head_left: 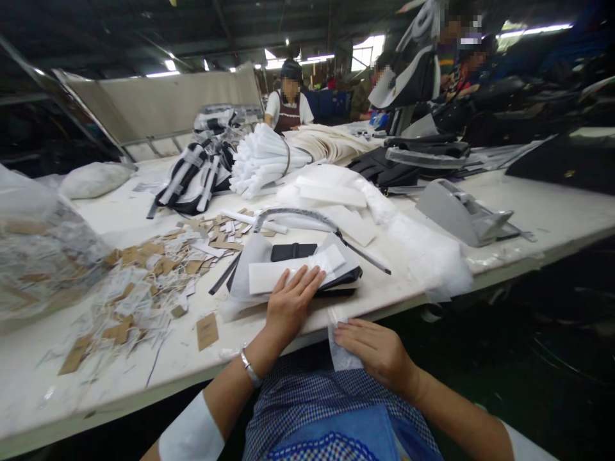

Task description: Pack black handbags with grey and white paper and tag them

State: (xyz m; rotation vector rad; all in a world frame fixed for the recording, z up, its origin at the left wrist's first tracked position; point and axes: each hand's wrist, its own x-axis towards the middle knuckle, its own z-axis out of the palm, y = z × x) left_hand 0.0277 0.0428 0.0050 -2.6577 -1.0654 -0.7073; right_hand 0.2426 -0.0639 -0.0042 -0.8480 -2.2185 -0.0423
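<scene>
A black handbag [343, 289] lies on the white table in front of me, partly covered by white wrapping sheet. Across it rests a white padding strip [265, 278], and a plastic-wrapped handle [307, 212] arches behind. My left hand [293, 298] lies flat on the strip and bag, fingers stretched out. At the table's front edge, my right hand [379, 349] pinches a small clear plastic bag [340, 356] that hangs down over my checked apron. The contents of the plastic bag, if any, cannot be made out.
Loose brown and white tags [144, 275] are heaped on the left beside a large clear sack [43, 250]. Behind lie a bundle of white rolls [262, 160] and white foam sheets [331, 192]. A grey tape dispenser [464, 211] stands right. A co-worker [289, 105] is across the table.
</scene>
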